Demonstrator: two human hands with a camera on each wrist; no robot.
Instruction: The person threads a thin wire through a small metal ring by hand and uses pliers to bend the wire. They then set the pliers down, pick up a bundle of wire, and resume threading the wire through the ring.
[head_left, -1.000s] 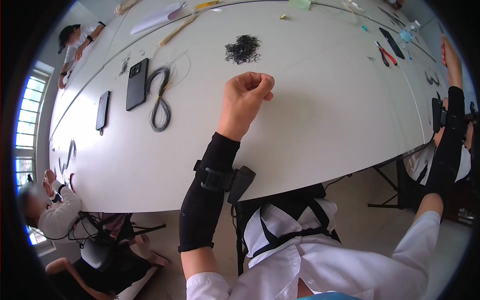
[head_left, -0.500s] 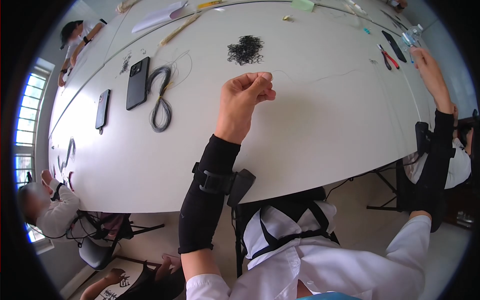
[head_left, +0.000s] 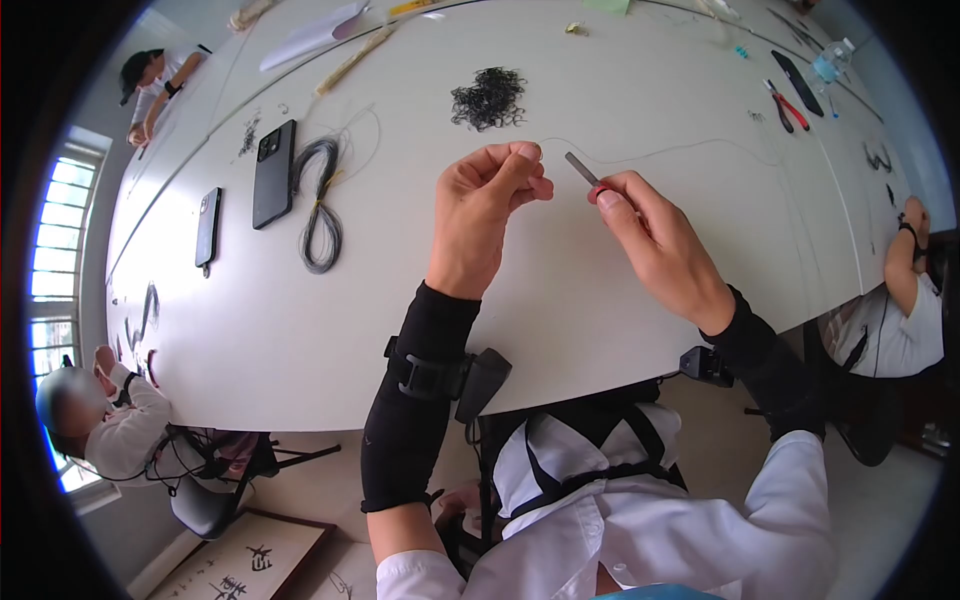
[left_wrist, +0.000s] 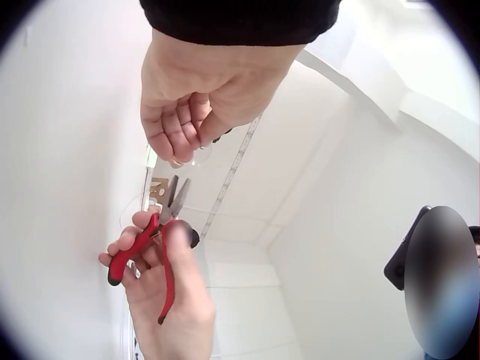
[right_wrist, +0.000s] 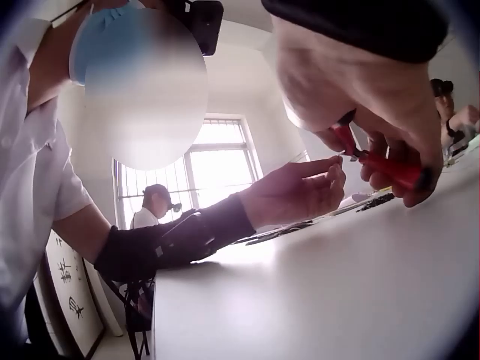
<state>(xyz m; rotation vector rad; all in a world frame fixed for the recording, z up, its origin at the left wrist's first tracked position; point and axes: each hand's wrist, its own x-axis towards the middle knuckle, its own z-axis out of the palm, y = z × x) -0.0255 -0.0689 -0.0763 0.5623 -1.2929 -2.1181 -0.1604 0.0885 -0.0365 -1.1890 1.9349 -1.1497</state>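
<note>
My left hand [head_left: 470, 215] is over the table, pinching one end of a thin, pale strand [head_left: 690, 148] between thumb and index finger. From those fingertips the strand loops away to the right across the table. My right hand [head_left: 665, 240] grips red-handled pliers [left_wrist: 169, 232], whose slim metal jaws stand parted in the left wrist view. The tips of the pliers point at the left fingertips, a short gap away. Beyond the left hand lies a pile of small black curled pieces [head_left: 488, 98].
Left of my hands lie a coiled grey bundle [head_left: 320, 215] and two phones [head_left: 275, 172]. A second pair of red-handled pliers [head_left: 787, 105], a black flat case [head_left: 797, 82] and a water bottle [head_left: 830, 62] are at the far right. Other people sit around the table.
My right hand has come in from the far right to beside the left hand, and the pliers now show in it. The left hand keeps its pinch, nearly still.
</note>
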